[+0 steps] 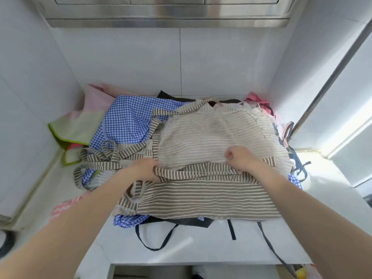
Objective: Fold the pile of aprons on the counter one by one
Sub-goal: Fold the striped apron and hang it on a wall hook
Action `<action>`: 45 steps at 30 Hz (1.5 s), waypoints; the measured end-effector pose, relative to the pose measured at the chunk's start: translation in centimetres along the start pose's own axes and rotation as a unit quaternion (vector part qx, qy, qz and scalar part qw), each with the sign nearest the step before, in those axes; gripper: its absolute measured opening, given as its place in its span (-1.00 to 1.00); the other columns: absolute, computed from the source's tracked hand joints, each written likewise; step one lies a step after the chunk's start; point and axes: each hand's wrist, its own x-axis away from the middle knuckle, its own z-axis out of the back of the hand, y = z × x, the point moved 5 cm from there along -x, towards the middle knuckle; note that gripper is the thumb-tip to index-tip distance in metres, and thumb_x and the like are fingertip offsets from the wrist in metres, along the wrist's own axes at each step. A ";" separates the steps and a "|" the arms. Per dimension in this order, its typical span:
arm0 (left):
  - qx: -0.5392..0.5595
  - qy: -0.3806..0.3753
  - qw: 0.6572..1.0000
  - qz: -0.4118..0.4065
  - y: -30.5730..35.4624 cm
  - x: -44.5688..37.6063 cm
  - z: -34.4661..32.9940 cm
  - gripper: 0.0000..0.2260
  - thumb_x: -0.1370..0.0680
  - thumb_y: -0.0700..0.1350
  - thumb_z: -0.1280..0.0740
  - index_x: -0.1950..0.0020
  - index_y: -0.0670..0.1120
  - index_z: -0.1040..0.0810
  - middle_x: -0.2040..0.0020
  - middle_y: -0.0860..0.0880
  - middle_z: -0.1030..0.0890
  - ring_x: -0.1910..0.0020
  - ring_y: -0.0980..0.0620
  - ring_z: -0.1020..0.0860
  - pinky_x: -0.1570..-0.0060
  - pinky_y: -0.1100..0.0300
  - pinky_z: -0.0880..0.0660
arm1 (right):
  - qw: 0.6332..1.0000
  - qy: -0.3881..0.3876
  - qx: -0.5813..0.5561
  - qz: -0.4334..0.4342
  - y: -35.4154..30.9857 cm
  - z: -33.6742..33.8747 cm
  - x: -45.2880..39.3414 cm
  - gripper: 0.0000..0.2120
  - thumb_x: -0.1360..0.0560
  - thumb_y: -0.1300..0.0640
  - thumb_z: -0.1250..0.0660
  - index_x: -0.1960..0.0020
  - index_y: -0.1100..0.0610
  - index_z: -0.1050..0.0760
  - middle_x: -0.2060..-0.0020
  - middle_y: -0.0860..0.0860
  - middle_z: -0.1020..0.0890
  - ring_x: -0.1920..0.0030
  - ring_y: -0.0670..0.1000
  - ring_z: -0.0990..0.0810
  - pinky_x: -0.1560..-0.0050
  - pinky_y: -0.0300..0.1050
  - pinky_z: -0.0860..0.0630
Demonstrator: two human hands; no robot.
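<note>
1. Apron, brown-and-white striped (201, 194): lies on top of the pile at the centre of the white worktop (201, 248). Its far part is turned over toward the near side, showing the paler reverse face (205, 135); the near part shows the darker striped face.
2. Striped ties (112, 158): spread in loose loops to the left of the apron body, lying over the blue gingham fabric. One tie runs left to right across the fold line between the two hands.
3. Left hand (144, 170): grip closed on the striped fabric and tie at the left end of the fold, fingers curled round the cloth.
4. Right hand (239, 158): grip closed on the folded edge at the right of centre, fingers curled and pinching the cloth.
5. Blue gingham apron (128, 117): under the striped apron, showing at the far left and again at the near left edge of the pile.
6. Pink and green cloth (80, 125): at the far left, leaning against the left wall.
7. Dark apron (181, 221): under the pile; its dark straps (153, 240) trail over the near part of the worktop, and one runs off the near right edge.
8. Pink fabric (255, 99): at the far right corner, against the tiled wall (181, 67).
9. Steel range hood (167, 15): above the far wall.
</note>
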 end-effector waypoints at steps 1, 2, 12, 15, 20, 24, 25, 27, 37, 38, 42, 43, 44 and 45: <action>0.042 -0.023 0.999 0.002 -0.1 0.3 0.1 -0.66 -0.44 0.03 -0.44 -0.16 -0.06 -0.56 -0.01 0.02 -0.56 0.01 0.02 -0.51 0.09 0.20 -0.42 | 0.999 -0.023 -0.025 0.012 -0.8 -1.1 -0.4 -0.73 -0.55 0.21 -0.21 -0.25 0.20 -0.42 -0.16 0.13 -0.53 0.34 0.04 -0.55 0.35 -0.20 -0.51; 0.083 -0.041 0.996 0.005 -0.2 0.6 0.3 -0.64 -0.43 0.06 -0.45 -0.14 -0.08 -0.58 0.05 0.02 -0.54 0.06 0.04 -0.49 0.14 0.24 -0.38 | 0.998 -0.041 -0.047 0.012 -1.4 -2.2 -0.7 -0.72 -0.56 0.22 -0.20 -0.27 0.21 -0.39 -0.12 0.14 -0.54 0.35 0.05 -0.56 0.37 -0.20 -0.52; 0.141 0.107 0.983 0.042 -2.6 -0.6 1.6 -0.76 -0.46 -0.17 -0.43 -0.10 -0.17 -0.53 0.07 -0.07 -0.53 0.07 0.01 -0.46 0.10 0.24 -0.35 | 0.996 0.087 -0.037 0.000 -1.3 -1.5 -2.5 -0.79 -0.55 0.26 -0.18 0.25 0.15 -0.43 0.05 0.29 -0.64 -0.03 0.22 -0.61 -0.07 -0.05 -0.51; 0.035 0.079 0.995 0.040 -1.3 -1.7 0.8 -0.71 -0.51 -0.14 -0.37 -0.21 -0.11 -0.47 -0.14 -0.06 -0.51 -0.09 0.01 -0.48 0.04 0.23 -0.35 | 0.995 0.064 -0.011 0.072 -1.9 -1.6 -2.3 -0.88 -0.51 0.18 -0.31 0.19 0.12 -0.41 0.06 0.14 -0.57 -0.02 0.12 -0.55 0.06 -0.12 -0.40; -0.032 0.020 0.997 0.064 -1.4 -2.9 1.8 -0.68 -0.51 -0.11 -0.35 -0.25 -0.09 -0.45 -0.18 -0.06 -0.52 -0.10 -0.03 -0.50 0.06 0.22 -0.41 | 0.964 -0.202 0.108 0.136 -3.4 -4.7 -2.2 -0.82 -0.42 0.01 -0.44 0.14 0.06 -0.48 0.10 0.01 -0.60 0.09 -0.01 -0.52 0.03 -0.09 -0.48; 0.024 -0.058 0.998 0.019 -1.1 -4.2 3.8 -0.68 -0.49 -0.08 -0.41 -0.20 -0.16 -0.51 0.08 0.06 -0.51 0.06 0.07 -0.48 0.23 0.35 -0.38 | 0.950 -0.293 0.095 0.052 -3.9 -3.0 -3.6 -0.84 -0.52 0.13 -0.33 0.22 0.13 -0.45 0.32 0.04 -0.53 0.36 -0.04 -0.51 0.36 -0.20 -0.50; 0.062 -0.034 0.997 0.005 -1.0 -4.6 4.8 -0.73 -0.50 -0.08 -0.40 -0.15 -0.17 -0.54 0.11 0.07 -0.52 0.06 0.09 -0.49 0.18 0.35 -0.40 | 0.953 -0.296 0.053 0.045 -4.6 -1.7 -4.2 -0.81 -0.55 0.16 -0.29 0.23 0.16 -0.44 0.37 0.05 -0.52 0.42 -0.06 -0.50 0.41 -0.25 -0.48; 0.085 0.076 0.993 -0.008 -1.0 -5.5 7.6 -0.81 -0.52 -0.09 -0.37 -0.08 -0.14 -0.56 0.05 0.03 -0.57 0.04 0.10 -0.51 0.08 0.31 -0.42 | 0.965 -0.250 0.000 0.073 -6.7 1.6 -6.5 -0.78 -0.57 0.19 -0.25 0.25 0.19 -0.44 0.36 0.07 -0.54 0.40 -0.03 -0.53 0.36 -0.24 -0.51; 0.017 0.193 0.981 0.004 -0.5 -12.5 11.8 -0.56 -0.54 -0.16 -0.26 -0.42 -0.12 -0.32 -0.34 -0.12 -0.39 -0.30 -0.07 -0.37 -0.27 0.16 -0.32 | 0.972 0.026 0.186 0.139 -9.9 7.8 -17.9 -0.60 -0.54 0.19 -0.18 -0.36 0.22 -0.32 -0.35 0.17 -0.36 -0.35 0.17 -0.34 -0.27 -0.05 -0.35; 0.009 0.188 0.982 0.011 -0.7 -13.1 12.0 -0.52 -0.55 -0.17 -0.25 -0.47 -0.11 -0.26 -0.40 -0.12 -0.34 -0.35 -0.08 -0.33 -0.32 0.16 -0.27 | 0.971 0.042 0.194 0.135 -9.5 8.0 -18.8 -0.53 -0.54 0.20 -0.18 -0.44 0.20 -0.22 -0.41 0.16 -0.26 -0.40 0.18 -0.25 -0.34 0.02 -0.31; 0.014 0.113 0.991 0.064 -1.3 -15.3 12.0 -0.35 -0.59 -0.06 -0.23 -0.55 -0.14 0.07 -0.55 -0.11 -0.02 -0.49 -0.09 -0.13 -0.44 0.08 -0.15 | 0.981 -0.005 0.149 0.125 -7.8 7.9 -21.8 -0.26 -0.54 0.06 -0.24 -0.55 0.06 0.13 -0.50 0.11 -0.14 -0.45 0.21 -0.18 -0.41 0.07 -0.21; 0.026 0.093 0.992 0.082 -1.5 -15.8 11.7 -0.35 -0.58 -0.01 -0.23 -0.55 -0.14 0.04 -0.55 -0.11 -0.06 -0.48 -0.10 -0.17 -0.42 0.03 -0.19 | 0.985 -0.021 0.131 0.115 -7.5 7.7 -22.3 -0.24 -0.53 0.01 -0.27 -0.55 0.07 0.11 -0.47 0.13 -0.22 -0.43 0.21 -0.25 -0.39 0.05 -0.25; 0.032 0.079 0.992 0.096 -1.7 -16.3 11.4 -0.39 -0.57 0.03 -0.24 -0.53 -0.12 -0.06 -0.51 -0.12 -0.17 -0.44 -0.11 -0.25 -0.39 0.00 -0.24 | 0.988 -0.024 0.113 0.103 -7.2 7.5 -22.8 -0.24 -0.50 -0.02 -0.31 -0.54 0.11 0.03 -0.43 0.14 -0.31 -0.39 0.20 -0.32 -0.36 0.04 -0.28; 0.029 0.068 0.992 0.107 -1.8 -16.7 11.0 -0.49 -0.56 0.04 -0.25 -0.46 -0.10 -0.21 -0.43 -0.12 -0.32 -0.36 -0.11 -0.34 -0.35 -0.02 -0.28 | 0.991 -0.017 0.090 0.095 -7.0 7.5 -23.1 -0.27 -0.47 -0.02 -0.35 -0.50 0.12 -0.07 -0.38 0.14 -0.37 -0.36 0.19 -0.36 -0.34 0.03 -0.32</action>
